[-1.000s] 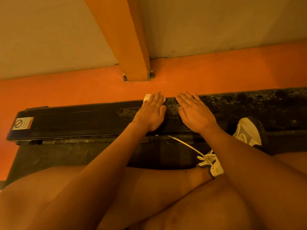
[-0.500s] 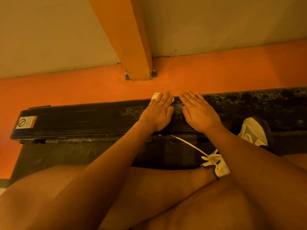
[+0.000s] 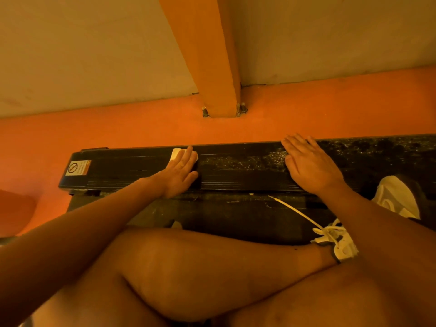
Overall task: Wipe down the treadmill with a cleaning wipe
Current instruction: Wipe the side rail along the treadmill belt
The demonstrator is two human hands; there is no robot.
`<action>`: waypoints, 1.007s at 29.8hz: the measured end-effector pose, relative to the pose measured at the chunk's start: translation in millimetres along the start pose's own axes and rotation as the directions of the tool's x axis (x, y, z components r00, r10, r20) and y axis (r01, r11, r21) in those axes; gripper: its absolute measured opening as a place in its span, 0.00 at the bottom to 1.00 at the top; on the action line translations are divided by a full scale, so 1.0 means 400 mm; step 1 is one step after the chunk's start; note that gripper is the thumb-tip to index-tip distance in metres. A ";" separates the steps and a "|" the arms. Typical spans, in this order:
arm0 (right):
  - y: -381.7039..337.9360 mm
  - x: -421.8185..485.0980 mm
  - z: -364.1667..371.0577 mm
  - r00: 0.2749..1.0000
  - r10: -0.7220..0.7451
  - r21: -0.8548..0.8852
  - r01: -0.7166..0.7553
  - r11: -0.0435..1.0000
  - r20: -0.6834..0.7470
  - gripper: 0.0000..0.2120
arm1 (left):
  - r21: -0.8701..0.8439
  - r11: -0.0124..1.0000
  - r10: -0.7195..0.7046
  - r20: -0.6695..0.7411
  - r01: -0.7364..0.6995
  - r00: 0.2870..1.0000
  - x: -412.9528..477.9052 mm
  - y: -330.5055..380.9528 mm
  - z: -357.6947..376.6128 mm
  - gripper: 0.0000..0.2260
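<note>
Black treadmill rail (image 3: 236, 173), dust-speckled toward the right, warning label (image 3: 79, 168) at its left end, white wipe (image 3: 176, 155) lay on far edge left of centre, pressed under left hand (image 3: 180, 172), grip apart with fingers straight, right hand (image 3: 309, 166) rested flat further right, grip apart

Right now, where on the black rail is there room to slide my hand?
Two bare stretches of the rail: one between the left hand, flat on the wipe, and the right hand; another between the warning sticker and the left hand. It is crowded right of the right hand, near the shoe.
</note>
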State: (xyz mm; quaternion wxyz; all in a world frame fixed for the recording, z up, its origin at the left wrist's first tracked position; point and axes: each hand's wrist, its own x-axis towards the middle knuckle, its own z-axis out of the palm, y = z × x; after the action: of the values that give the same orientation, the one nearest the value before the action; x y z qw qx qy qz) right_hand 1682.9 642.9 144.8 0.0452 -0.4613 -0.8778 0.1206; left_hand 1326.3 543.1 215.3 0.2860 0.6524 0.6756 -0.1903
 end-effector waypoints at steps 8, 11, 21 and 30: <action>0.000 0.001 0.000 1.000 -0.004 -0.015 0.004 1.000 -0.011 0.32 | 0.041 0.998 0.057 -0.003 -0.056 0.998 -0.004 0.024 0.012 0.29; -0.002 0.001 -0.001 1.000 -0.001 -0.015 0.001 1.000 -0.010 0.31 | 0.052 0.997 0.055 -0.019 -0.054 0.998 0.027 0.044 0.003 0.30; -0.005 -0.001 -0.007 1.000 0.004 -0.009 -0.004 1.000 -0.015 0.34 | 0.058 0.997 0.046 0.007 -0.046 0.999 0.020 0.062 0.011 0.30; -0.010 -0.002 -0.011 1.000 0.008 0.004 -0.008 1.000 -0.012 0.34 | 0.120 0.992 0.027 0.033 -0.031 0.999 -0.017 0.060 0.054 0.32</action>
State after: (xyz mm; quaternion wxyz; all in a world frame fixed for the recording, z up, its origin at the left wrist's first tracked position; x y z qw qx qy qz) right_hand 1680.9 640.6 150.1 0.0507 -0.4655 -0.8755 0.1196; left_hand 1352.9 526.0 205.8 0.2594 0.6752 0.6486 -0.2370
